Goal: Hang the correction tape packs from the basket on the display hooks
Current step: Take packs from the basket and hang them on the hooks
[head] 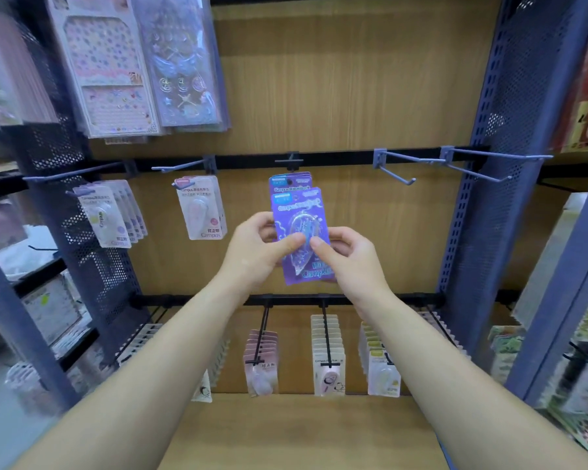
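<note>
Both hands are closed on one purple pack [296, 212]. The left hand [258, 242] pinches its left edge with the thumb laid across the clear blister. The right hand [348, 257] grips the right side the same way, thumb in front, fingers curled behind. The pack sits slightly tilted just below the centre hook [291, 161], overlapping the hung purple packs [287, 180]. I cannot tell whether its hole is on the wire.

It looks light: a thin, glossy card, stiff enough to stay flat but easy to crease, with a hard plastic bubble over a teardrop-shaped dispenser. To my eye the bubble and the card's sides are the firm places to hold, and the punched top should stay free for the hook.

White packs [201, 208] hang to the left, and bare grey wire hooks [398, 174] jut out on the right. Behind them is a wood-grain back panel [353, 79], flanked by perforated blue metal uprights [510, 113]. The basket is out of sight.
</note>
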Available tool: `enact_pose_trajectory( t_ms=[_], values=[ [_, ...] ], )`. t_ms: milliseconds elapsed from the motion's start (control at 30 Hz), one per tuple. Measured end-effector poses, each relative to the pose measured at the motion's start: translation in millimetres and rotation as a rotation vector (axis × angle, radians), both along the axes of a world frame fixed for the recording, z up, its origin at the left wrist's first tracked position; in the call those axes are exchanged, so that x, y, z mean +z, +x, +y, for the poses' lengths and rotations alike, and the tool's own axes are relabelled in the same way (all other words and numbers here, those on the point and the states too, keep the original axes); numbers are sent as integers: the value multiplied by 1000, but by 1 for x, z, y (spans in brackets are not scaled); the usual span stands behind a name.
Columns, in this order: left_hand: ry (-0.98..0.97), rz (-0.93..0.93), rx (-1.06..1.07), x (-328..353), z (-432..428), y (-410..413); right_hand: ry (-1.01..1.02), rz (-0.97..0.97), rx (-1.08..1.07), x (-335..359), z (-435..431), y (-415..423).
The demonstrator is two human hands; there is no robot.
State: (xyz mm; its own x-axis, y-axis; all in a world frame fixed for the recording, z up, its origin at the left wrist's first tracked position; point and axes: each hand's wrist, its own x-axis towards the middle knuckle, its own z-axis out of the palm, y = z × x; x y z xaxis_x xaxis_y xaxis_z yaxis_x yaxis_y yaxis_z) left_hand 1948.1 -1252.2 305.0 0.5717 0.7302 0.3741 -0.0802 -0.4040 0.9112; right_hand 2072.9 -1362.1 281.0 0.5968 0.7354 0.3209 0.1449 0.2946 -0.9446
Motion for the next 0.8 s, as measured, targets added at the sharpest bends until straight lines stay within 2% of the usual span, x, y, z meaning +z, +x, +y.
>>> enact_pose_trajectory(
  t_ms=[167, 267, 467, 667, 800],
  values=[
    [-50, -71, 64, 23, 17, -2, -89, -89, -116, -4, 2, 15],
    [-24, -45, 64, 30, 25, -3, -137, -208, -137, -10, -1, 24],
    [-32, -21, -12, 27, 28, -9, -181, -313, -181, -14, -5, 31],
    [-11, 20, -29, 32, 26, -7, -282, -571, -215, -4, -7, 32],
    [-24, 36, -30, 36, 22, -3, -312, -648, -206, 1, -7, 34]
  ],
)
